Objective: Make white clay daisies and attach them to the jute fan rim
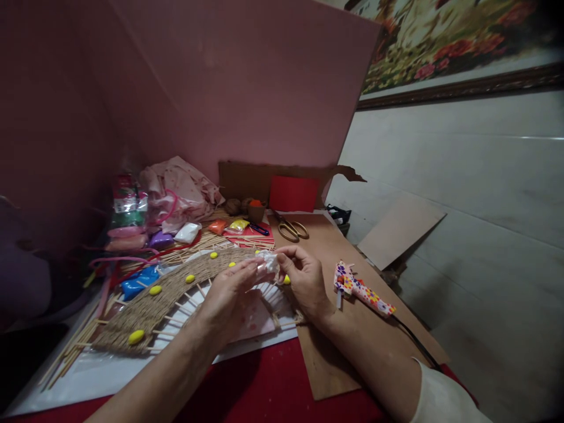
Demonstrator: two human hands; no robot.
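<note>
Pale sleeve (440, 393) closest, on the right arm; the left forearm (163, 364) comes in bare from the lower edge. Both arms reach forward over a red cloth (264, 385).

Hands close together, working at one small item. Left hand (229, 299) has its fingers closed on a crinkled clear packet (267, 265) with something white in it; right hand (304, 279) pinches its other end between thumb and fingers. Contents too small to make out from where I stand.

Packet is held above the far right part of a twine-woven arc (171, 299), which lies on a white sheet (101, 385). Thin sticks poke out from the arc's edges; yellow ovals (136, 336) dot the weave. Part of the arc hidden behind the hands.

Right of the hands: brown board (330, 370), with a flower-patterned glue gun (363, 291) lying on it, cord trailing toward the near edge. Gold-handled scissors (291, 230) at the board's far end.

Beyond the arc: blue packet (140, 282), white packet (188, 233), orange packet (217, 227) and yellow packet (238, 225), then a dark cutter (259, 229). Red card (294, 194) stands against a cardboard strip (244, 179). Crumpled pink cloth (180, 185) at back left.
</note>
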